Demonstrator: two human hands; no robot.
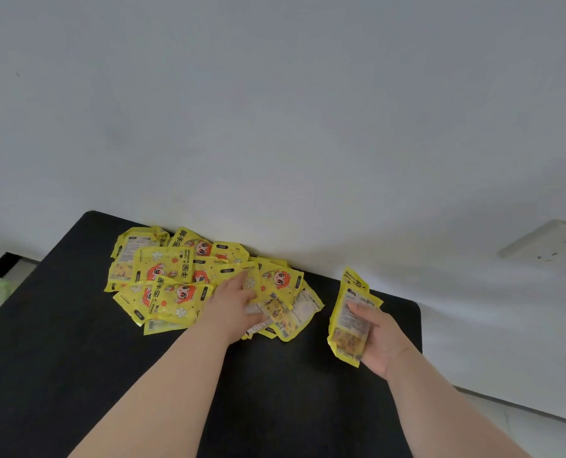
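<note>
Yellow hand-warmer packets lie in a loose, overlapping heap at the far edge of a black desk, pushed up against a white wall. Some show a cartoon face, others their printed backs. The left hand reaches into the near right side of the heap and lies on a back-side-up packet. Motion blur there keeps me from telling whether the fingers have closed on it or only rest on it. The right hand hovers over the desk's right end, fingers and thumb wrapped around a stack of packets held on edge, backs facing the camera. My judgement is that it serves as the collecting hand, keeping gathered packets squared together while the other feeds it singles from the heap. The desk top is matte and dark with a rounded corner. A white socket plate sits on the wall at right, and pale floor shows below it.
</note>
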